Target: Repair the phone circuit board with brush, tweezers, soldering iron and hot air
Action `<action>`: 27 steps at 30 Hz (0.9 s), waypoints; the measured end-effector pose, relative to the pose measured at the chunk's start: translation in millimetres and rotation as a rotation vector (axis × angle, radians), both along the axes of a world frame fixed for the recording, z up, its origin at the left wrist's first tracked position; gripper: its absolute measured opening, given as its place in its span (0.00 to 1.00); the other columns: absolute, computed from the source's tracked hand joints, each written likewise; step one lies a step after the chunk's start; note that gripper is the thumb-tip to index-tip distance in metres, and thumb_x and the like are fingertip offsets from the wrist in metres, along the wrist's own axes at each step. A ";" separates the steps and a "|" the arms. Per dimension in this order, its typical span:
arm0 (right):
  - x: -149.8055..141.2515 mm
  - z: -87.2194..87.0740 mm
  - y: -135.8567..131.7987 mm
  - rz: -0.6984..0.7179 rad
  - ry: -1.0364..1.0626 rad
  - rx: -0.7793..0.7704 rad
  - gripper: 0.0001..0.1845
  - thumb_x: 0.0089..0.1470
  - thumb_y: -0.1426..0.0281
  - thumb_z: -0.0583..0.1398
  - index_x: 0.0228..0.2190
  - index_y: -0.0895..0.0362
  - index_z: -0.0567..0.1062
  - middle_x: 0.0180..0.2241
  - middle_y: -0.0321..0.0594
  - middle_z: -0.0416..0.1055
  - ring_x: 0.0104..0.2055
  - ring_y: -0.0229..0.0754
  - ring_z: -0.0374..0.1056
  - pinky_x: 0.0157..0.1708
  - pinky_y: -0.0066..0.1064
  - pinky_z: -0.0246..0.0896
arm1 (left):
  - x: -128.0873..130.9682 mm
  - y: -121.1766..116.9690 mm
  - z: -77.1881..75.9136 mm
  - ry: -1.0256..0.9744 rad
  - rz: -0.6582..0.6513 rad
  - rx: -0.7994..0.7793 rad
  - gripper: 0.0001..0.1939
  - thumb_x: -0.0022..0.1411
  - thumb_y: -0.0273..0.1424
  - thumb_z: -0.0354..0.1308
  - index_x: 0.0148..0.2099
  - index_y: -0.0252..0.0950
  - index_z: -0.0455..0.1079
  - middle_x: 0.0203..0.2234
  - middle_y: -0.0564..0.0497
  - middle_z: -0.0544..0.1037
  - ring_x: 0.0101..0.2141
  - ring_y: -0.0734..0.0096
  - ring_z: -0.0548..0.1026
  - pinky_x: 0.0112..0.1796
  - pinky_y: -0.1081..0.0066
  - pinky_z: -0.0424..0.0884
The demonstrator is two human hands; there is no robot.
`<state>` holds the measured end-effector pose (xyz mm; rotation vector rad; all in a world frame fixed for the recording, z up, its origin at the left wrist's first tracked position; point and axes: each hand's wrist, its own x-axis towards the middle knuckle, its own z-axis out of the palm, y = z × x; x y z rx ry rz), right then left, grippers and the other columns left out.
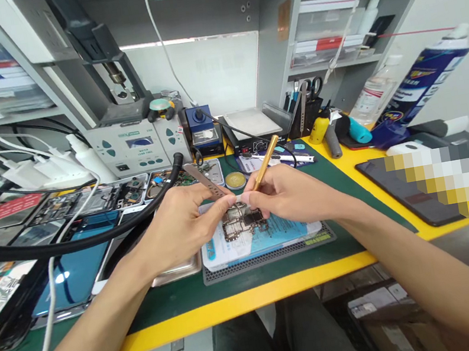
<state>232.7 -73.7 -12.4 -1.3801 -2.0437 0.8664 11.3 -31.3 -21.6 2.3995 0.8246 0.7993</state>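
A phone circuit board [243,225] lies on a blue and white sheet [290,238] above a grey perforated mat [219,274]. My left hand [183,220] is closed around flat metal tweezers [201,178], whose holed rear end points up and away. In my right hand [291,193] is a gold pen-shaped tool [266,163], pinched near its lower end. Both hands meet at the board's far edge. The fingers hide the working tips, so I cannot tell what they touch. A small round tin [235,180] sits just beyond them.
Phones and phone parts [80,249] crowd the left side, with a thick black hose [70,243] arching over them. A hot-air station [135,147] stands behind. To the right are a dark phone [403,192], bottles [377,88] and a tool holder [305,113].
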 end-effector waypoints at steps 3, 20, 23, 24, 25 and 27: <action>1.6 -0.5 0.9 0.001 -0.003 -0.004 0.12 0.65 0.64 0.55 0.33 0.58 0.74 0.24 0.34 0.70 0.25 0.38 0.67 0.23 0.31 0.48 | 0.1 -0.3 -0.4 -0.003 0.001 0.003 0.15 0.69 0.40 0.57 0.36 0.37 0.79 0.35 0.54 0.84 0.35 0.68 0.79 0.35 0.73 0.69; 4.5 3.8 -2.9 -0.011 -0.067 0.027 0.08 0.64 0.67 0.56 0.33 0.56 0.72 0.22 0.31 0.68 0.22 0.36 0.62 0.21 0.29 0.48 | 1.0 0.9 -1.1 -0.010 -0.010 0.006 0.13 0.69 0.38 0.58 0.36 0.37 0.79 0.36 0.54 0.84 0.36 0.68 0.80 0.36 0.72 0.70; 2.8 5.6 -4.7 -0.013 -0.089 0.056 0.08 0.64 0.68 0.56 0.32 0.55 0.71 0.22 0.30 0.66 0.23 0.35 0.61 0.22 0.28 0.50 | 1.2 0.3 -0.1 -0.015 -0.015 0.011 0.13 0.69 0.36 0.57 0.37 0.37 0.79 0.36 0.54 0.84 0.36 0.69 0.80 0.37 0.72 0.71; 2.2 5.9 -5.2 -0.016 -0.099 0.072 0.07 0.63 0.68 0.56 0.32 0.55 0.71 0.22 0.30 0.66 0.23 0.35 0.61 0.23 0.28 0.50 | 1.2 0.2 0.2 -0.017 -0.016 0.013 0.12 0.69 0.36 0.58 0.37 0.37 0.79 0.37 0.54 0.84 0.37 0.69 0.80 0.38 0.73 0.71; 1.6 5.9 -5.6 -0.020 -0.108 0.086 0.07 0.63 0.68 0.56 0.32 0.55 0.70 0.22 0.29 0.65 0.22 0.35 0.60 0.23 0.28 0.51 | 1.2 0.0 0.5 -0.019 -0.016 0.017 0.12 0.69 0.36 0.58 0.38 0.37 0.80 0.37 0.55 0.84 0.37 0.69 0.80 0.38 0.73 0.71; 0.6 5.7 -6.2 -0.031 -0.122 0.103 0.07 0.64 0.68 0.56 0.32 0.55 0.70 0.21 0.29 0.64 0.22 0.34 0.59 0.24 0.28 0.51 | 1.1 -0.2 0.9 -0.021 -0.018 0.024 0.11 0.69 0.35 0.58 0.39 0.37 0.80 0.37 0.55 0.84 0.38 0.69 0.81 0.39 0.73 0.71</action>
